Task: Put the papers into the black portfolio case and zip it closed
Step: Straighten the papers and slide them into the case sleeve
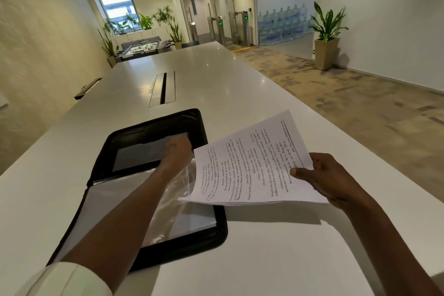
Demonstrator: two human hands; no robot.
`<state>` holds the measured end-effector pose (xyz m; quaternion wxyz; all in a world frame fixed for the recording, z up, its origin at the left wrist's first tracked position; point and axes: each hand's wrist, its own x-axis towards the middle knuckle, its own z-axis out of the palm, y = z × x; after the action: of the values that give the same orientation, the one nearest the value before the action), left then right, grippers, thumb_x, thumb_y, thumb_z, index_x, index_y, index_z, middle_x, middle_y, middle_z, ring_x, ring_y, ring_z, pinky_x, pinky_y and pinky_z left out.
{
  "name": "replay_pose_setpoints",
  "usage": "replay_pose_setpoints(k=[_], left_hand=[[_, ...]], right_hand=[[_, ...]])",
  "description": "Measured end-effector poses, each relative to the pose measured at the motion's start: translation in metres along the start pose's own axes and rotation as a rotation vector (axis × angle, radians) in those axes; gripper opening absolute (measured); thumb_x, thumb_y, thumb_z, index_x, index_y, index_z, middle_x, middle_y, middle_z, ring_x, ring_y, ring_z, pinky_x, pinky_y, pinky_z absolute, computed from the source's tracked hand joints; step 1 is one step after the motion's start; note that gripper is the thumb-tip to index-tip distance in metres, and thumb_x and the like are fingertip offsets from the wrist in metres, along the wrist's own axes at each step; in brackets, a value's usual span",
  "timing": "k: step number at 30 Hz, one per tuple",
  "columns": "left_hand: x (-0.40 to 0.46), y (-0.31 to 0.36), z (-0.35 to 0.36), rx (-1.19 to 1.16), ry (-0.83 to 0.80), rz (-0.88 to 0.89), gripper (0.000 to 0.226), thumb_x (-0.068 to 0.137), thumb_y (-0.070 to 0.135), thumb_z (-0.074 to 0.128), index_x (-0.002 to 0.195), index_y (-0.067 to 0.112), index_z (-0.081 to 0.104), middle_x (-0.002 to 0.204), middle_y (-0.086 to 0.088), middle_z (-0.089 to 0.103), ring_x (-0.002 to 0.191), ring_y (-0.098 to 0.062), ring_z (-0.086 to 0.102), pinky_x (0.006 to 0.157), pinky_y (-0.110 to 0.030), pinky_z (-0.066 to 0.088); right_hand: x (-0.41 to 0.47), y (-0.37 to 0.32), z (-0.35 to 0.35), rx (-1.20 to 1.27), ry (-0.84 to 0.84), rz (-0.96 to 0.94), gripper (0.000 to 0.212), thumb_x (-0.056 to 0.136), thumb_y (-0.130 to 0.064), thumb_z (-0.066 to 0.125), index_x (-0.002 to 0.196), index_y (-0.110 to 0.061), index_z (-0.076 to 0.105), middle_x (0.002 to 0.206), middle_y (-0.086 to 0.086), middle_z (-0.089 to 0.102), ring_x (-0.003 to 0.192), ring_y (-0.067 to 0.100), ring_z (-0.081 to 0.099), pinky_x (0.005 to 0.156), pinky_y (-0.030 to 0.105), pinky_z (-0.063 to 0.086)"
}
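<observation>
The person is in the middle of loading: the black zip-around portfolio case [153,175] lies spread open on the long white table [240,94], and the stack of white printed papers [252,166] is not yet inside it. The right hand [329,178] holds the stack by its right edge, thumb pressed on top and fingers under, so the sheets hang just above the table with their left side over the case's near half. The left hand [179,149] reaches across the case to the clear plastic sleeve [177,190] and seems to lift it, though whether the fingers pinch it I cannot tell. Next, I judge, the papers must slide under that raised film and lie flat, or the zip will foul. The case's far half shows a dark grey panel [144,151].
</observation>
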<state>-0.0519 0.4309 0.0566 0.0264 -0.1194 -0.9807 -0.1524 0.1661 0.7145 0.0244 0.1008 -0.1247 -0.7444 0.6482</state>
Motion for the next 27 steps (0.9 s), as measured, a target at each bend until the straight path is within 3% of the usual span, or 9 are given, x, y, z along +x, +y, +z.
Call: replay_pose_setpoints(k=[3, 5, 7, 9, 13, 17, 19, 22, 27], left_hand=[[0.005, 0.003, -0.002, 0.058, -0.012, -0.011, 0.021, 0.093, 0.008, 0.052, 0.102, -0.001, 0.068, 0.103, -0.019, 0.067, 0.097, -0.034, 0.063, 0.071, -0.034, 0.048], [0.007, 0.01, -0.002, 0.109, 0.004, -0.006, 0.017, 0.094, 0.008, 0.055, 0.1, 0.0, 0.069, 0.095, -0.015, 0.071, 0.087, -0.026, 0.069, 0.074, -0.031, 0.055], [0.008, 0.016, -0.002, 0.126, 0.024, -0.003, 0.015, 0.094, 0.007, 0.056, 0.098, 0.0, 0.069, 0.091, -0.013, 0.071, 0.083, -0.023, 0.069, 0.076, -0.031, 0.058], [0.007, 0.022, -0.002, 0.157, 0.033, 0.016, 0.013, 0.093, 0.005, 0.057, 0.097, 0.002, 0.07, 0.09, -0.013, 0.071, 0.082, -0.022, 0.069, 0.078, -0.033, 0.058], [-0.003, 0.032, 0.003, 0.245, 0.113, 0.148, 0.017, 0.091, -0.001, 0.054, 0.086, 0.004, 0.069, 0.074, -0.009, 0.067, 0.067, -0.02, 0.066, 0.06, -0.029, 0.055], [-0.019, 0.028, 0.008, 0.343, 0.148, 0.244, 0.023, 0.09, -0.002, 0.052, 0.072, 0.01, 0.059, 0.059, 0.001, 0.047, 0.053, -0.01, 0.046, 0.051, -0.023, 0.038], [-0.03, 0.026, 0.012, 0.309, 0.154, 0.234, 0.02, 0.091, 0.001, 0.053, 0.074, 0.01, 0.058, 0.061, 0.001, 0.048, 0.052, -0.009, 0.044, 0.051, -0.022, 0.037], [-0.049, 0.023, 0.016, 0.266, 0.116, 0.149, 0.01, 0.091, 0.006, 0.056, 0.09, 0.007, 0.066, 0.08, -0.007, 0.065, 0.065, -0.017, 0.058, 0.057, -0.025, 0.044], [-0.087, 0.02, 0.02, 0.398, 0.006, 0.028, 0.018, 0.09, 0.017, 0.06, 0.105, 0.01, 0.062, 0.094, -0.006, 0.067, 0.08, -0.022, 0.067, 0.063, -0.028, 0.054]], right_hand=[[0.004, -0.001, 0.0, -0.006, -0.022, 0.006, 0.021, 0.088, -0.006, 0.068, 0.107, -0.013, 0.072, 0.11, -0.004, 0.075, 0.107, 0.057, 0.053, 0.088, 0.054, 0.052], [0.006, -0.002, 0.0, -0.016, -0.037, 0.015, 0.023, 0.088, -0.005, 0.068, 0.109, -0.011, 0.072, 0.113, -0.001, 0.074, 0.105, 0.055, 0.058, 0.092, 0.06, 0.051], [0.008, -0.004, -0.001, -0.044, -0.048, 0.022, 0.023, 0.088, -0.006, 0.068, 0.11, -0.011, 0.072, 0.116, 0.002, 0.073, 0.096, 0.05, 0.064, 0.084, 0.051, 0.054], [0.01, -0.005, -0.002, -0.045, -0.053, 0.039, 0.026, 0.088, -0.007, 0.069, 0.113, -0.009, 0.07, 0.117, 0.002, 0.072, 0.1, 0.049, 0.064, 0.092, 0.054, 0.053], [0.014, -0.009, -0.003, -0.049, -0.056, 0.068, 0.025, 0.086, -0.005, 0.071, 0.112, -0.006, 0.071, 0.113, 0.003, 0.073, 0.103, 0.051, 0.062, 0.097, 0.055, 0.051], [0.015, -0.012, -0.002, -0.058, -0.065, 0.108, 0.024, 0.086, -0.003, 0.07, 0.11, -0.004, 0.07, 0.112, 0.005, 0.074, 0.101, 0.041, 0.068, 0.097, 0.061, 0.047], [0.015, -0.012, -0.001, -0.06, -0.072, 0.133, 0.024, 0.085, -0.002, 0.071, 0.11, -0.004, 0.07, 0.11, 0.005, 0.075, 0.097, 0.032, 0.072, 0.097, 0.058, 0.049], [0.014, -0.012, 0.0, -0.065, -0.081, 0.143, 0.024, 0.085, -0.001, 0.07, 0.109, -0.004, 0.07, 0.108, 0.006, 0.075, 0.097, 0.03, 0.072, 0.098, 0.057, 0.048], [0.013, -0.01, 0.001, -0.058, -0.087, 0.139, 0.028, 0.086, -0.001, 0.069, 0.113, -0.006, 0.068, 0.11, 0.005, 0.074, 0.097, 0.027, 0.072, 0.098, 0.054, 0.049]])
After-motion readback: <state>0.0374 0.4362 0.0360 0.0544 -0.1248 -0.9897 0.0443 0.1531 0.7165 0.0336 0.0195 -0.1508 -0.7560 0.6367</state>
